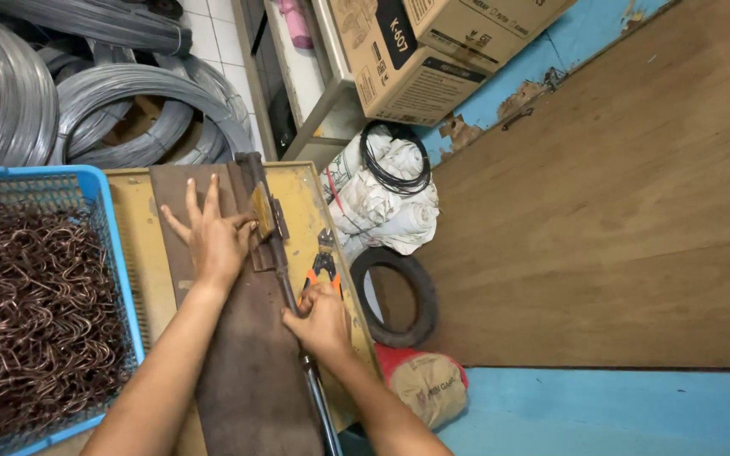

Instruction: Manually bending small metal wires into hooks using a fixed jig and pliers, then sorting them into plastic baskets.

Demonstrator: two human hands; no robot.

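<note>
The left hand is laid flat and released, fingers spread, on the dark flat board that runs lengthwise along the yellow tabletop; the fingertips are seen just beside the hinged metal piece fixed at the far end of that board. The right hand is clenched around the long metal bar that lies along the right edge of the board, and the bar is gripped at about its middle. The bar's far end is seen at the hinged piece, and its near end passes below the right wrist toward the lower edge of the view.

Orange-handled pliers are observed on the tabletop just right of the board, touching or nearly touching the right hand's knuckles; which cannot be told. A blue mesh basket filled with bent brown wire hooks is placed left of the board. Coils of grey wire are stacked beyond the board's far end. Right of the board, off the tabletop, a small black tyre, a white sack bearing a black cable loop, and a red-and-tan bag are noted. Cardboard boxes are seen further beyond.
</note>
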